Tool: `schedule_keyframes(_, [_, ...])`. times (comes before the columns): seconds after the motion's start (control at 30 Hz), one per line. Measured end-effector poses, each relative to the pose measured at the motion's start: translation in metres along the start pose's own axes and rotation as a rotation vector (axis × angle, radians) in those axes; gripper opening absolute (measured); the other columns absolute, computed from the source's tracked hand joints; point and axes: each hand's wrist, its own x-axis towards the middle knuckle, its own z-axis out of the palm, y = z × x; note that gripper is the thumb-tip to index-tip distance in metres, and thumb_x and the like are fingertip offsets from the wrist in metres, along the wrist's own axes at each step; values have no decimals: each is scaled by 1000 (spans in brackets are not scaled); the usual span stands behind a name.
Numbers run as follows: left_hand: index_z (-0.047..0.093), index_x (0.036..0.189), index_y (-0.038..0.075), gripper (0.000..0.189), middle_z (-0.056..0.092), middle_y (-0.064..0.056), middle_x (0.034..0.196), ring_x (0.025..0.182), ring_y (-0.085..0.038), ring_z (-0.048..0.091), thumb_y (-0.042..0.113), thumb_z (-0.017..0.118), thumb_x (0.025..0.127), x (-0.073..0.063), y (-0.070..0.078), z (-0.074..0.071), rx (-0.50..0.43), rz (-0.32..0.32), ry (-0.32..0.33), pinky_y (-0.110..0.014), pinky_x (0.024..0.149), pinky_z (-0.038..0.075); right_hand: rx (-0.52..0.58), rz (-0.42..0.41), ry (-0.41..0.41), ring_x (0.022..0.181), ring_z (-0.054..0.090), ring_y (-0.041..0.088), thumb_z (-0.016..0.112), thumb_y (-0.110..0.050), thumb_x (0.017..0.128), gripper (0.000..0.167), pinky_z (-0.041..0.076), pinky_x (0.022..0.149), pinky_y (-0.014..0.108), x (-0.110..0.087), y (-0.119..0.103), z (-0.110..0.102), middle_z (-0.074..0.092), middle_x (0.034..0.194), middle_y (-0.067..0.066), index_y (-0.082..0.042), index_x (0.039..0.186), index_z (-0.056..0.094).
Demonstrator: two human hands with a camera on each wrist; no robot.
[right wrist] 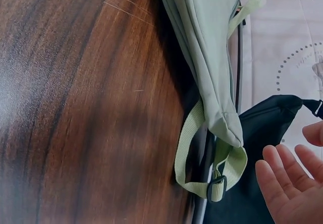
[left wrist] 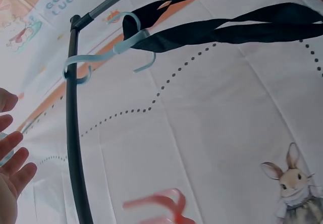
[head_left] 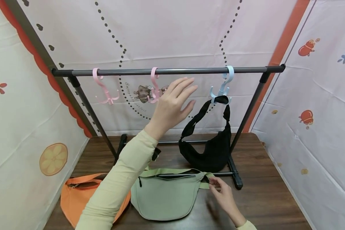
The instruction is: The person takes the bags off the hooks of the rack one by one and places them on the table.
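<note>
My left hand is raised in front of the rack's bar, fingers extended and holding nothing; its fingers also show at the edge of the left wrist view. Behind it hangs a pink hook. A black bag hangs by its strap from the light blue hook to the right. On the table stands a sage-green waist bag, its top zipper facing up. My right hand is beside that bag's right end, relaxed fingers close to the green strap and its black buckle.
An orange bag lies at the left on the wooden table, partly behind my left sleeve. Another pink hook hangs farther left on the black bar. The rack's feet rest on the table, with printed cloth behind and at both sides.
</note>
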Motion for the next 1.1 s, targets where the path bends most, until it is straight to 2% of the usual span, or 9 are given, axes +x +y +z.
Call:
schedule_keyframes(0.13, [61, 111, 1, 28, 55, -15, 122, 117, -27, 46, 10, 58, 85, 22, -5, 14, 79, 11, -59, -23, 104, 29, 5, 10, 6, 71, 59, 9, 62, 2, 82, 21, 50, 59, 21, 2, 1, -2, 64, 88, 13, 2, 102, 62])
schedule_keyframes(0.27, [62, 112, 2, 28, 56, -13, 122, 117, -24, 47, 9, 58, 85, 37, -8, 29, 121, 4, -121, -21, 101, 34, -8, 26, -12, 71, 58, 7, 62, 2, 82, 20, 49, 58, 20, 1, 2, -4, 65, 88, 12, 1, 102, 62])
schedule_keyframes(0.53, [59, 118, 4, 30, 54, -11, 125, 118, -21, 47, 13, 52, 90, 65, -2, 59, 122, 2, -292, -21, 100, 34, 14, 27, -18, 72, 59, 9, 61, 2, 83, 20, 50, 59, 21, 0, 4, -4, 65, 89, 14, 2, 103, 62])
schedule_keyframes(0.7, [56, 121, 6, 31, 50, -9, 129, 122, -19, 44, 17, 48, 94, 82, 5, 71, 115, -14, -337, -20, 100, 35, 32, 46, -24, 73, 59, 7, 61, -1, 84, 20, 50, 61, 21, 4, 4, -4, 65, 90, 12, 0, 104, 62])
schedule_keyframes(0.9, [55, 122, 7, 31, 50, -8, 130, 121, -18, 44, 17, 51, 93, 89, 7, 81, 98, -36, -369, -19, 98, 37, 59, 49, -19, 73, 59, 7, 62, -1, 83, 21, 50, 60, 22, 11, 3, -6, 64, 88, 7, -5, 104, 63])
schedule_keyframes(1.03, [58, 119, 6, 30, 52, -7, 127, 117, -17, 47, 16, 54, 91, 87, 6, 88, 113, -30, -357, -20, 96, 39, 66, 58, -27, 73, 59, 7, 62, -1, 84, 19, 50, 59, 21, 12, 2, -6, 65, 89, 8, -4, 103, 63])
schedule_keyframes(1.1, [60, 116, 6, 27, 55, -6, 124, 116, -17, 48, 15, 54, 91, 86, 5, 91, 123, -25, -345, -19, 97, 38, 65, 34, -25, 73, 59, 6, 61, 0, 84, 19, 49, 59, 21, 13, 1, -6, 65, 89, 9, -3, 103, 63])
